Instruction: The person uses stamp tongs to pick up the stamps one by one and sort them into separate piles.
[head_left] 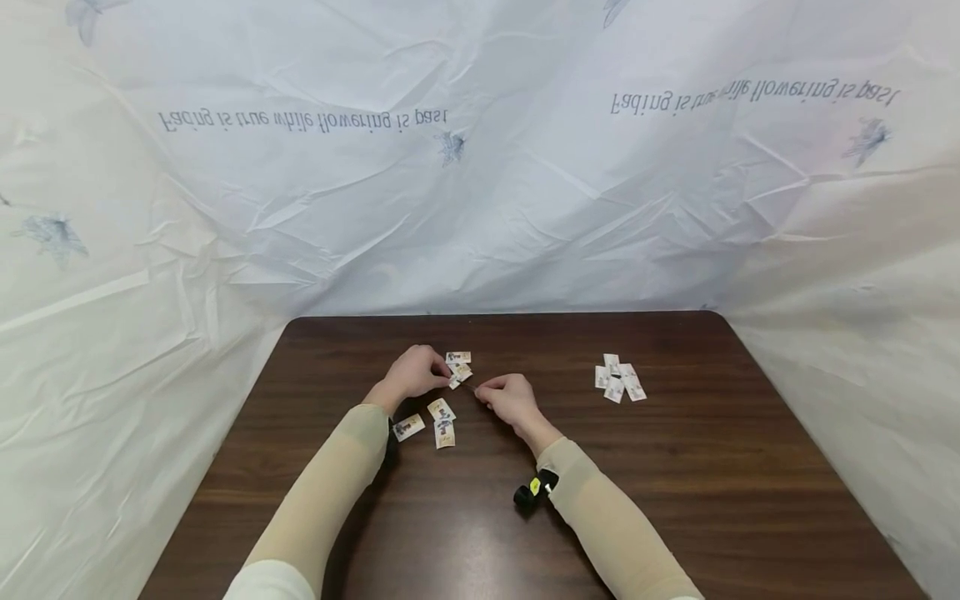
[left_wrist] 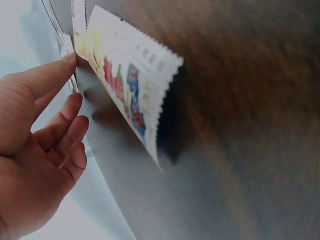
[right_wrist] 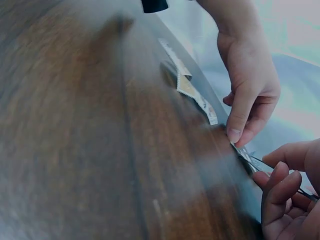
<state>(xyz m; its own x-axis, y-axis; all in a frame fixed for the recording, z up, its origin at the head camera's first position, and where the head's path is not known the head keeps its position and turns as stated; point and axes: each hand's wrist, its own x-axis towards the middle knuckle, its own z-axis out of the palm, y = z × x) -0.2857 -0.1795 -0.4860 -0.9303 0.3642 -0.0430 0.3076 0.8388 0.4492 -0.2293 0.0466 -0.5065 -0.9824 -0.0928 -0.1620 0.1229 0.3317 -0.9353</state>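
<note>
My left hand (head_left: 417, 372) pinches a small postage stamp (head_left: 454, 382) between thumb and forefinger, above the back cluster of stamps; the other fingers curl loosely in the left wrist view. In my right hand (head_left: 512, 397) are thin dark tweezers (right_wrist: 255, 161), gripped between thumb and fingers, with their tips close to the left fingertips. Another stamp (head_left: 458, 357) lies just behind. Nearer me is a group of stamps (head_left: 444, 432) with toothed edges and printed figures; one stamp (left_wrist: 130, 75) shows large and curled in the left wrist view. The exact contact of the tweezer tips is too small to tell.
A separate cluster of several pale stamps (head_left: 632, 382) lies on the right of the dark wooden table (head_left: 720, 467). White printed sheeting (head_left: 480, 208) hangs behind the table and on both sides. A black wrist camera (head_left: 527, 496) sits below the right forearm.
</note>
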